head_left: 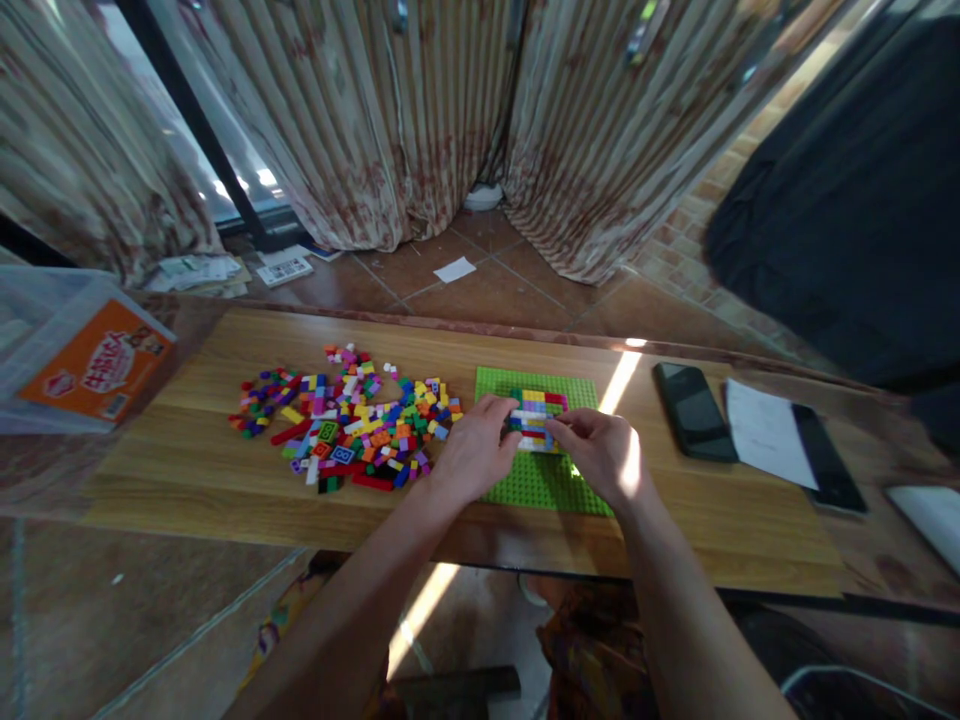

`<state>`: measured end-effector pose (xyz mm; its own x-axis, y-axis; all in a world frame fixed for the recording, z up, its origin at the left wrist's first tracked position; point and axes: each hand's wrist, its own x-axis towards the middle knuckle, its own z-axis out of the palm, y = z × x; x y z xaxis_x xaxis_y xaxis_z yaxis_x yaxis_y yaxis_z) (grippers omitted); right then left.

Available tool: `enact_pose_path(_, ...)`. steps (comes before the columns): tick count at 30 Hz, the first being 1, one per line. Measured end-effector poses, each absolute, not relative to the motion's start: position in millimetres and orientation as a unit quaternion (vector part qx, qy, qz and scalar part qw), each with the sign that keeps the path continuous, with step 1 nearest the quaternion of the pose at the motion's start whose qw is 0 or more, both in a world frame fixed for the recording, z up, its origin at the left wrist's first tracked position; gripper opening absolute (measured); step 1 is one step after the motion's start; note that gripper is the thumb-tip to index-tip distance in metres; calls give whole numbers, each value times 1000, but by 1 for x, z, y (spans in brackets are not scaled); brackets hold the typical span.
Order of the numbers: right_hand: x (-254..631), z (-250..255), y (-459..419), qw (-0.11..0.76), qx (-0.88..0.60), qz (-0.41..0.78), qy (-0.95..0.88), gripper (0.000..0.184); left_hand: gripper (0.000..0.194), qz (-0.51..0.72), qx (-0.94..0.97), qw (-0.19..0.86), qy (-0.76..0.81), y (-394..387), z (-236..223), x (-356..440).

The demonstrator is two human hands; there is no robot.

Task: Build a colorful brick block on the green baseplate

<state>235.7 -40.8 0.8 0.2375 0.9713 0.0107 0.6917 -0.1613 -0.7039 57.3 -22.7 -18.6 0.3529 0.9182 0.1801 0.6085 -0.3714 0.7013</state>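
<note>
Multicoloured plastic-brick build (535, 405): on studded green plastic baseplate (529, 486), nearer its far edge.
My left hand (477, 447): at build's left edge.
My right hand (604, 452): at its right edge.
Pinch, either hand: I cannot tell.

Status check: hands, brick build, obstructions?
Left hand at left edge of the multicolored brick build, right hand at its right. Build on green baseplate. Loose bricks piled left of baseplate; nothing visibly blocking.
</note>
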Motion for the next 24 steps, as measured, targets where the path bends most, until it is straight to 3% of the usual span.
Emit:
enact_pose_path(16,239,-8,-38,330,-711,269,-560,28,32,281,769,284,499,-24,-17,59)
enact_pose_path(24,236,-7,-35,296,-722,227,-583,29,34,289,762,298,497,-23,-19,59)
